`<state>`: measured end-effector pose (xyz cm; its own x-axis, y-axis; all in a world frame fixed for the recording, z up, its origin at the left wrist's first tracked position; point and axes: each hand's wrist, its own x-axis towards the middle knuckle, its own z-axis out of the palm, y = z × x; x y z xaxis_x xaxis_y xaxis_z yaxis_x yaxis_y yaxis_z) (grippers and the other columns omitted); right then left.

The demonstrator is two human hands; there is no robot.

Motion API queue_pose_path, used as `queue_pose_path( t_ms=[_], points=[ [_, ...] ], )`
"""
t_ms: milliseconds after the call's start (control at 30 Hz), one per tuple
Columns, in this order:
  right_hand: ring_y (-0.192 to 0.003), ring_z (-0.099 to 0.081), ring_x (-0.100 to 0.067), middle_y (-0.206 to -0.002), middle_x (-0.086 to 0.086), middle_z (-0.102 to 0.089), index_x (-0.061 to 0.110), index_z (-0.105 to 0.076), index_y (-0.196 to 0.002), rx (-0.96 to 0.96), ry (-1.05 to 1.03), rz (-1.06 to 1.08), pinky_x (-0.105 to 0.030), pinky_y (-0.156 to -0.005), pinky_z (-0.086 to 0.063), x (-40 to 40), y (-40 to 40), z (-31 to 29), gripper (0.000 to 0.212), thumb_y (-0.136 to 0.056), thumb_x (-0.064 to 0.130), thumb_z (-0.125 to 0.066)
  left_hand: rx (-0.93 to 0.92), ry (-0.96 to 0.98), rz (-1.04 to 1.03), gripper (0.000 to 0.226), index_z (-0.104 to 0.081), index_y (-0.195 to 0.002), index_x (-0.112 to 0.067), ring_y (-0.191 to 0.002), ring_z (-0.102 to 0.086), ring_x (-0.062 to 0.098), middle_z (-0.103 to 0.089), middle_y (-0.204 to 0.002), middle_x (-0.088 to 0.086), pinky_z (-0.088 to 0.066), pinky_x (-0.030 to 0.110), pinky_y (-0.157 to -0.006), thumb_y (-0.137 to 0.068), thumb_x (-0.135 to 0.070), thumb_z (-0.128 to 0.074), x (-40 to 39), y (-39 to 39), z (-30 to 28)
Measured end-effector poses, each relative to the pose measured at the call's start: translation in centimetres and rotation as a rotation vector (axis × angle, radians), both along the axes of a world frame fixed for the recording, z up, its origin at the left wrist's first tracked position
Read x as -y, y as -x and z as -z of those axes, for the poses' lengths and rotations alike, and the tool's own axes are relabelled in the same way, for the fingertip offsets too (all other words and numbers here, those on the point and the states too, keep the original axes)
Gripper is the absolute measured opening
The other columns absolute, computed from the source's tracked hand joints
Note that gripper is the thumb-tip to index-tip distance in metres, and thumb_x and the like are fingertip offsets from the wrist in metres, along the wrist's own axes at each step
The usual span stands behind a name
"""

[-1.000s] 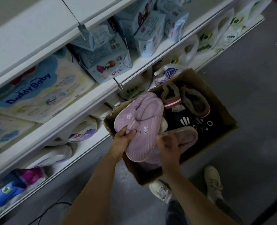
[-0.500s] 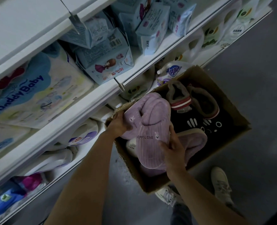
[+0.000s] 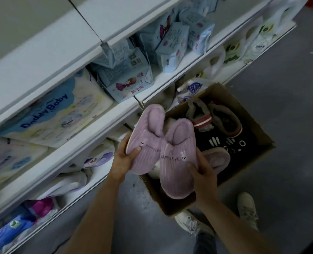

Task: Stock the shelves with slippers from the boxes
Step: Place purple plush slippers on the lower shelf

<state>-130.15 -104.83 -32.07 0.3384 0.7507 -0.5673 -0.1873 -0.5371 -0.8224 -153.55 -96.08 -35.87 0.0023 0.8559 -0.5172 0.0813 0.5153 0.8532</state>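
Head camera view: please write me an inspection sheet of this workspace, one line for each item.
Surface: white metal shelves, already holding goods; grey floor below.
Job's things: two lilac ribbed plush slippers held up over the open brown cardboard box; one more lilac slipper, a brown fleece pair with red-striped soles and black slippers with white marks lie in the box.
Clutter: white nappy packs, pale blue packets, white detergent bottles on the shelves.
Hands: left hand grips the left slipper, right hand grips the right one.
Cables: nothing seen.
Surroundings: the person's white shoes on the floor beside the box.
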Motion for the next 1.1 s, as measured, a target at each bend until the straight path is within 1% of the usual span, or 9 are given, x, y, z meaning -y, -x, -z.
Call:
queue_pose_path(
  t_ms=[133, 267, 333, 467, 667, 733, 867, 933, 1100],
  points=[
    [-0.126, -0.051, -0.01, -0.133, 0.012, -0.06, 0.031, -0.057, -0.135, -0.032, -0.123, -0.026, -0.049, -0.109, -0.039, 0.1, -0.4, -3.6, 0.05, -0.092, 0.006, -0.06, 0.181, 0.018, -0.194, 0.07, -0.044, -0.146, -0.037, -0.12, -0.062, 0.019, -0.06, -0.135, -0.009, -0.055, 0.045, -0.096, -0.085, -0.022, -0.076, 3.9, -1.0, -4.0],
    [-0.121, -0.056, -0.008, -0.124, 0.016, -0.066, 0.038, -0.06, -0.128, -0.112, -0.168, -0.097, -0.04, -0.103, -0.046, -1.4, -1.5, -7.6, 0.048, -0.092, 0.007, -0.062, 0.282, -0.033, -0.37, 0.073, -0.041, -0.148, -0.036, -0.127, -0.058, 0.02, -0.055, -0.144, -0.006, -0.051, 0.045, -0.101, -0.087, -0.014, -0.073, 7.6, -3.1, -7.6],
    [-0.119, -0.058, -0.006, -0.12, 0.019, -0.067, 0.04, -0.061, -0.125, -0.139, -0.201, -0.139, -0.038, -0.103, -0.046, -2.1, -2.6, -9.7, 0.045, -0.092, 0.009, -0.062, 0.268, -0.096, -0.423, 0.072, -0.042, -0.147, -0.035, -0.126, -0.058, 0.019, -0.057, -0.142, -0.007, -0.053, 0.04, -0.098, -0.086, -0.013, -0.072, 9.2, -4.3, -9.8],
    [-0.122, -0.057, -0.012, -0.127, 0.012, -0.065, 0.04, -0.062, -0.127, -0.193, -0.272, -0.257, -0.047, -0.104, -0.046, -2.3, -4.7, -13.6, 0.043, -0.093, 0.013, -0.063, 0.244, -0.222, -0.504, 0.066, -0.044, -0.145, -0.033, -0.121, -0.061, 0.015, -0.065, -0.13, -0.015, -0.055, 0.034, -0.094, -0.091, -0.002, -0.063, 11.9, -6.8, -15.4],
    [-0.121, -0.059, -0.016, -0.128, 0.006, -0.065, 0.033, -0.058, -0.133, -0.283, -0.424, -0.351, -0.049, -0.104, -0.046, -1.6, -5.6, -21.7, 0.045, -0.094, 0.01, -0.06, 0.168, -0.422, -0.593, 0.069, -0.044, -0.145, -0.032, -0.119, -0.062, 0.011, -0.063, -0.132, -0.014, -0.055, 0.025, -0.086, -0.084, -0.01, -0.067, 15.3, -8.8, -24.3],
    [-0.121, -0.06, -0.015, -0.128, 0.004, -0.065, 0.03, -0.056, -0.134, -0.322, -0.485, -0.399, -0.046, -0.105, -0.046, -1.3, -4.9, -24.8, 0.045, -0.095, 0.008, -0.059, 0.139, -0.489, -0.622, 0.07, -0.045, -0.145, -0.036, -0.122, -0.061, 0.014, -0.061, -0.135, -0.014, -0.055, 0.028, -0.09, -0.085, -0.013, -0.071, 16.2, -8.5, -27.1],
    [-0.121, -0.059, -0.012, -0.13, 0.008, -0.064, 0.033, -0.057, -0.132, -0.348, -0.59, -0.499, -0.045, -0.105, -0.046, -1.0, -2.4, -30.5, 0.047, -0.093, 0.009, -0.061, 0.079, -0.595, -0.688, 0.074, -0.048, -0.14, -0.049, -0.127, -0.058, 0.02, -0.056, -0.142, -0.009, -0.049, 0.048, -0.103, -0.076, -0.033, -0.08, 18.4, -6.8, -32.9],
    [-0.118, -0.061, -0.01, -0.128, 0.012, -0.064, 0.032, -0.056, -0.134, -0.343, -0.653, -0.577, -0.041, -0.102, -0.049, -0.5, -0.7, -33.2, 0.051, -0.09, 0.009, -0.065, 0.054, -0.654, -0.731, 0.075, -0.047, -0.14, -0.051, -0.126, -0.059, 0.019, -0.055, -0.142, -0.009, -0.05, 0.049, -0.102, -0.074, -0.034, -0.079, 19.8, -5.6, -35.6],
    [-0.118, -0.061, -0.013, -0.129, 0.011, -0.064, 0.032, -0.053, -0.137, -0.409, -0.762, -0.725, -0.036, -0.096, -0.052, 1.8, 4.9, -38.3, 0.067, -0.082, -0.002, -0.07, 0.061, -0.788, -0.812, 0.072, -0.043, -0.145, -0.042, -0.121, -0.062, 0.017, -0.055, -0.142, -0.006, -0.057, 0.038, -0.091, -0.085, -0.015, -0.074, 23.7, -1.7, -40.5]
  ],
)
